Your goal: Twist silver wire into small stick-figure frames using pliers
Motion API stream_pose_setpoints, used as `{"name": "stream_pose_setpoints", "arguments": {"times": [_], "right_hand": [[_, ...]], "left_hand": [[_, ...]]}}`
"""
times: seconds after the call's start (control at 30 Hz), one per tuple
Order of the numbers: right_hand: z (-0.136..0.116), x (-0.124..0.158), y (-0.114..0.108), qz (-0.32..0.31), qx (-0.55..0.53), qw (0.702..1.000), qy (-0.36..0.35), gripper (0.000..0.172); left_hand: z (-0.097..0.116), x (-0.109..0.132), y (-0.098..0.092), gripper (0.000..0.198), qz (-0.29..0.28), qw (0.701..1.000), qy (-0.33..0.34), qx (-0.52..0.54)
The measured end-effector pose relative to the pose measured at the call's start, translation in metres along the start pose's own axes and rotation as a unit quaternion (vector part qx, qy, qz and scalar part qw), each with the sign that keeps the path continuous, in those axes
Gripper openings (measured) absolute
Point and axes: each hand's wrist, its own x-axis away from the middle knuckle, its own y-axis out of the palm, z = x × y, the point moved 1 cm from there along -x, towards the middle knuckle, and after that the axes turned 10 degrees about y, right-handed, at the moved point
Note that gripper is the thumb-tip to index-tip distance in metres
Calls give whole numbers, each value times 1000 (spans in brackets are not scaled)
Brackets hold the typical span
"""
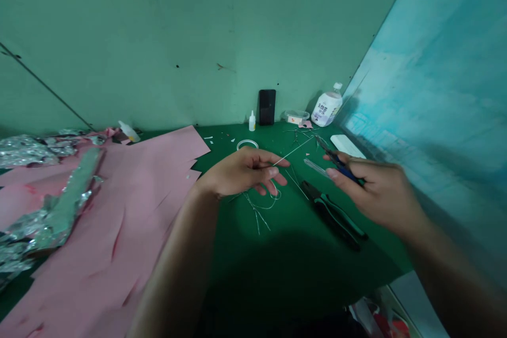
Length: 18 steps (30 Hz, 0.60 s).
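Note:
My left hand (247, 171) pinches a thin pale wire (295, 151) between thumb and fingers. The wire runs up to the right, its far end at the jaws of slim, dark blue-handled pliers (330, 154). Closed around those pliers' handles is my right hand (380, 190); I cannot tell if the jaws grip the wire. Below it, black-and-green pliers (335, 214) lie on the green table (253, 264). Twisted wire pieces (256, 212) spread under my left hand. A bundle of thin clear strips (316, 167) shows beside my right fingertips.
Pink paper sheets (134, 195) and crumpled silver foil (43, 222) cover the left side. Along the wall stand a small glue bottle (252, 121), a phone (267, 108), a plastic tub (297, 116) and a drink bottle (327, 108). A white ring (247, 142) lies behind my left hand.

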Motion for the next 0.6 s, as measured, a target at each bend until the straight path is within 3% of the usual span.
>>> {"name": "stream_pose_setpoints", "arguments": {"times": [0.1,0.23,0.33,0.47,0.6], "right_hand": [[5,-2,-4,-37,-51,997,41,33],[10,-5,-12,-40,-76,996,31,31],[10,-7,-15,-49,-81,995,25,26],[5,-8,-16,-82,-120,988,61,33],[3,-10,-15,-60,-105,991,54,36]], "left_hand": [[0,5,-9,29,-26,999,4,-24],[2,11,-18,19,-3,997,9,-74],[5,13,-17,20,-24,993,19,-110],[8,13,-12,26,-62,990,38,-119],[9,14,-10,27,-70,992,30,-104]]}}
